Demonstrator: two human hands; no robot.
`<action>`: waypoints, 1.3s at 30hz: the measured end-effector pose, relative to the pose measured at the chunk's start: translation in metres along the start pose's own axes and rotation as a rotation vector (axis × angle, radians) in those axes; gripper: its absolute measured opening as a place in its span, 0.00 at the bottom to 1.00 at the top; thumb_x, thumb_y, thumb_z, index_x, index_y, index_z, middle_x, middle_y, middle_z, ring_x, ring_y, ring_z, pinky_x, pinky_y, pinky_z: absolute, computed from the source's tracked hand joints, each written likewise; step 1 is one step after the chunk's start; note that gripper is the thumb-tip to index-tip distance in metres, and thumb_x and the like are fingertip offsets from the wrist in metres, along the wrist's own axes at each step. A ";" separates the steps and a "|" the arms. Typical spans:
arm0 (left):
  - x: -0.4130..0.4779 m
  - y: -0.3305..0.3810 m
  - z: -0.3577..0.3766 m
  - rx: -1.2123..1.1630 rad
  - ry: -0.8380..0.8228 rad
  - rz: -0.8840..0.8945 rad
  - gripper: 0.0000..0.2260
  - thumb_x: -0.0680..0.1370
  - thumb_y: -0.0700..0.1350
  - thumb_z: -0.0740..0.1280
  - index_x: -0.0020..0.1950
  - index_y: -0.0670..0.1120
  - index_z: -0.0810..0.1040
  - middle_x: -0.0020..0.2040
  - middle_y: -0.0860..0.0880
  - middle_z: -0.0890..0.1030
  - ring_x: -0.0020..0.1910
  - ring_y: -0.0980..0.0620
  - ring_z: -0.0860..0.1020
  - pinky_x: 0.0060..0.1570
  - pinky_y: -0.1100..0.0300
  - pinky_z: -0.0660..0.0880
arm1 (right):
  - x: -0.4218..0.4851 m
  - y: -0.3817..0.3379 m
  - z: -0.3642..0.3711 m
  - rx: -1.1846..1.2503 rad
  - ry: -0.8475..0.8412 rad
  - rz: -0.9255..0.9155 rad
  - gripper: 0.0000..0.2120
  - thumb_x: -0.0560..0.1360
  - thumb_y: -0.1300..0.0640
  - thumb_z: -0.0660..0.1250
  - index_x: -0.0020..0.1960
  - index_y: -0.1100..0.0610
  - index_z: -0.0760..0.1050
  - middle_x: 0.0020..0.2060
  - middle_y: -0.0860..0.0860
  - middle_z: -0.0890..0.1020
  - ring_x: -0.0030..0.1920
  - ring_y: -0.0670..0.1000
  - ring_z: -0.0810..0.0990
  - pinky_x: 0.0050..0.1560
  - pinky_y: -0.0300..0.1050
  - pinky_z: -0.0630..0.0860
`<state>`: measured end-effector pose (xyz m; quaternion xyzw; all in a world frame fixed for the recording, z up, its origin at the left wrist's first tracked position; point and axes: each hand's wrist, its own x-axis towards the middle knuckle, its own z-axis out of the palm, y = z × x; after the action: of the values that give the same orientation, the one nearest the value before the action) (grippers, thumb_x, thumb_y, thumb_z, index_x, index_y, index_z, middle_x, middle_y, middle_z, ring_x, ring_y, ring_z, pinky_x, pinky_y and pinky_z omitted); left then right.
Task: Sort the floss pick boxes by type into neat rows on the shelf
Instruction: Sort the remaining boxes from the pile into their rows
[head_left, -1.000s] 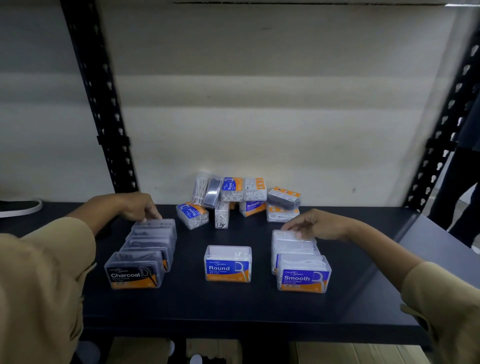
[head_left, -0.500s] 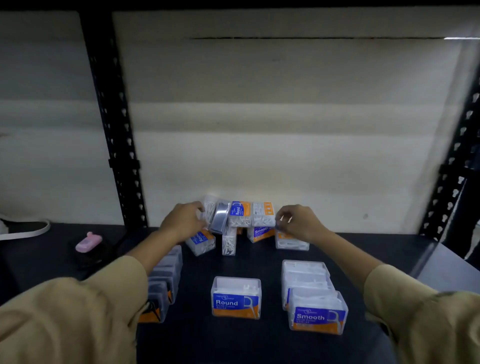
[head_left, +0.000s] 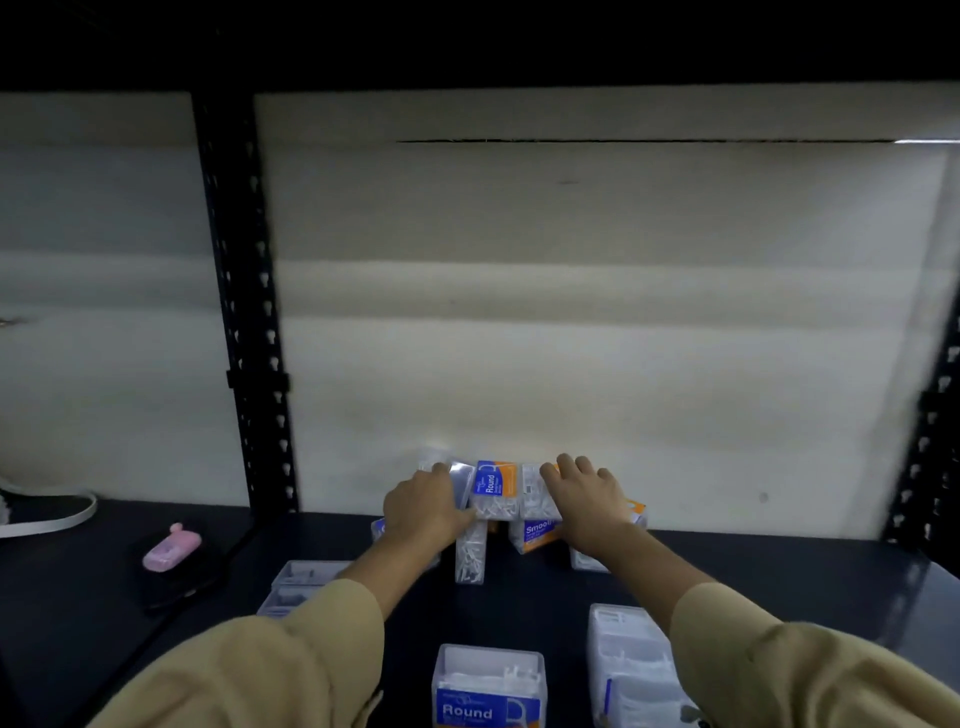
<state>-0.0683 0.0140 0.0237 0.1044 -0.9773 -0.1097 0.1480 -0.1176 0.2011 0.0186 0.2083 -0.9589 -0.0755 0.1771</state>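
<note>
At the back of the dark shelf, against the pale wall, we see a loose pile of floss pick boxes. Our left hand lies over the pile's left side and our right hand over its right; both sets of fingers are spread on the boxes, though we cannot tell whether either one grips. Nearer us, a "Round" box stands alone, with a row of clear boxes to its right and another row partly hidden behind the left sleeve. A pink object lies well to the left.
</note>
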 end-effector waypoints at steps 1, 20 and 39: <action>0.001 0.000 0.001 0.010 0.005 0.002 0.26 0.71 0.60 0.68 0.63 0.46 0.69 0.59 0.46 0.77 0.56 0.45 0.77 0.47 0.56 0.72 | 0.001 -0.001 0.001 0.010 0.006 0.009 0.26 0.70 0.60 0.67 0.65 0.56 0.62 0.62 0.55 0.69 0.62 0.58 0.69 0.56 0.51 0.69; 0.002 -0.019 -0.052 -0.293 0.081 0.013 0.13 0.69 0.53 0.70 0.50 0.48 0.78 0.45 0.48 0.80 0.44 0.47 0.78 0.39 0.58 0.73 | -0.019 0.025 -0.041 0.580 0.164 0.190 0.16 0.71 0.51 0.69 0.56 0.56 0.74 0.51 0.53 0.76 0.51 0.56 0.77 0.43 0.45 0.70; -0.035 -0.042 -0.026 -0.397 -0.337 0.212 0.16 0.69 0.48 0.75 0.55 0.48 0.80 0.44 0.52 0.79 0.43 0.56 0.77 0.38 0.71 0.72 | -0.056 0.034 -0.032 0.785 -0.151 0.175 0.18 0.65 0.57 0.76 0.48 0.54 0.70 0.42 0.51 0.76 0.39 0.48 0.74 0.33 0.37 0.69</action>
<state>-0.0207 -0.0221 0.0281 -0.0493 -0.9531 -0.2985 0.0116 -0.0705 0.2531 0.0382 0.1715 -0.9393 0.2967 0.0188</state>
